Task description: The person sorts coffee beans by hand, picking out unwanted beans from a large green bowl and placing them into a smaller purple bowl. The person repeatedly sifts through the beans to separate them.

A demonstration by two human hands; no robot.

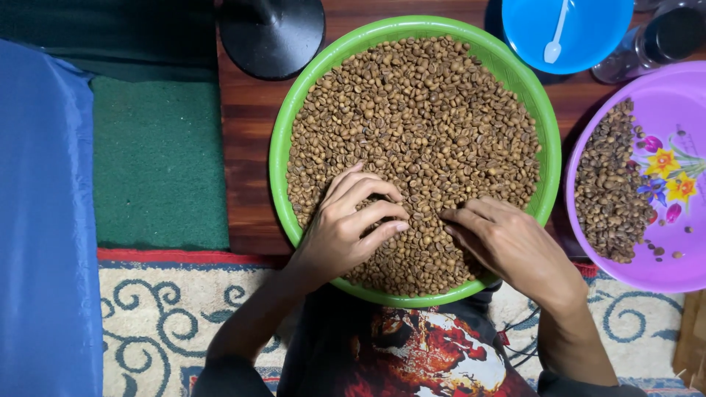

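Coffee beans [419, 132] fill the green basin [283, 147] on the wooden table [246, 117]. We see the left hand [346, 228] curled loosely, raking beans; the right hand [507, 242] lies flat, fingers spread, gripping nothing. Purple tray [662, 257] of beans sits right.

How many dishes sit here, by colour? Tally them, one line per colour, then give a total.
Green tray, heaped with brown beans, left hand and right hand resting in them: 1
Purple tray, flower print, smaller pile of beans: 1
Blue bowl holding a white spoon: 1
Total: 3
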